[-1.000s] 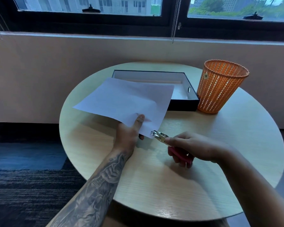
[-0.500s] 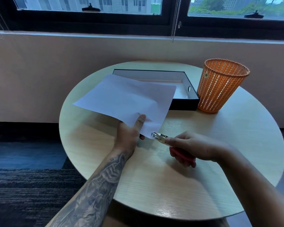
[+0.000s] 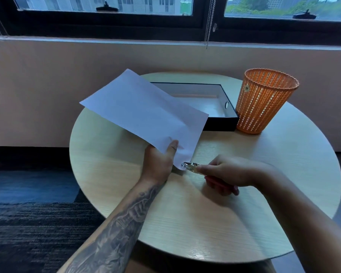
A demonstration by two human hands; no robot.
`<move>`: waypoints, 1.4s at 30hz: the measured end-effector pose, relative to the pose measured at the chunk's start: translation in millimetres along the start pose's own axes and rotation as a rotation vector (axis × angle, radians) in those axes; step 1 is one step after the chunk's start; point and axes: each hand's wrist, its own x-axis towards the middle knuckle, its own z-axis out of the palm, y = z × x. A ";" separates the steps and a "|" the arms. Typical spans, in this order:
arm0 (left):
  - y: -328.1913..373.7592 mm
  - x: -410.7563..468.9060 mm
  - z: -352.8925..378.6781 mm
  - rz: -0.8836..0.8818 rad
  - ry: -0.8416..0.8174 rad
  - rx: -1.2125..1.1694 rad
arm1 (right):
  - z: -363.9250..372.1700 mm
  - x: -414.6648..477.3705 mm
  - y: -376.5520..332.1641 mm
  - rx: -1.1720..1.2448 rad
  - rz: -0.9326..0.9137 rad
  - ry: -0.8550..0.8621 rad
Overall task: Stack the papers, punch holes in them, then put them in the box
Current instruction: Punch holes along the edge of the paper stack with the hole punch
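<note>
The papers (image 3: 146, 111) were held up off the round wooden table (image 3: 283, 174), tilted, with the far corner raised toward 11 o'clock and the near corner dipping toward 5 o'clock. How many sheets made up the stack could not be told. The left hand (image 3: 159, 160) gripped the papers at their near edge, thumb pressed on top and the fingers hidden beneath. At the lowest corner, the metal head of the hole punch (image 3: 191, 166) was set over the paper's edge; whether its jaws were fully pressed could not be told. The right hand (image 3: 230, 172) was clenched around the punch's red handles, at 3 o'clock from the left hand and just beside it.

The box (image 3: 220, 123), black outside with a pale interior, lay open on the table at 1 o'clock from the papers, its left part covered from view by the raised sheet. Nothing could be made out inside the visible part. An orange mesh basket (image 3: 264, 101) stood upright at 3 o'clock from the box, touching or just beside its corner. A window (image 3: 106, 20) ran along the wall at 12 o'clock.
</note>
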 end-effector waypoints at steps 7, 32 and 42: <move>-5.5 2.4 1.4 -0.010 -0.010 0.060 | -1.0 6.5 -2.5 -0.060 0.062 0.014; -3.2 -1.5 2.1 -0.038 -0.006 0.108 | 5.2 0.2 -13.4 -0.152 0.087 0.044; 1.9 -1.3 -1.6 -0.047 0.007 0.028 | -10.6 -13.6 1.0 0.026 0.074 0.052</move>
